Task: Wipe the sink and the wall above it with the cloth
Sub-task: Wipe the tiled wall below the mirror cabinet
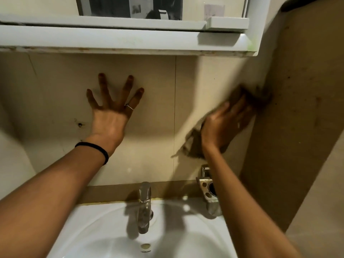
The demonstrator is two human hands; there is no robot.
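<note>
My left hand (111, 116) lies flat on the beige tiled wall (158, 108) above the sink, fingers spread, holding nothing. My right hand (225, 123) presses a dark brownish cloth (193, 146) against the wall near the right corner; hand and cloth are blurred. Part of the cloth pokes out above my fingers and part hangs below my wrist. The white sink (104, 220) sits at the bottom, with a chrome tap (144, 203) at its back edge.
A white shelf (111, 38) with a mirror (130, 8) above it juts out over the wall. A metal holder (207, 185) is fixed to the wall beside my right forearm. A brown side wall (297, 108) closes the right.
</note>
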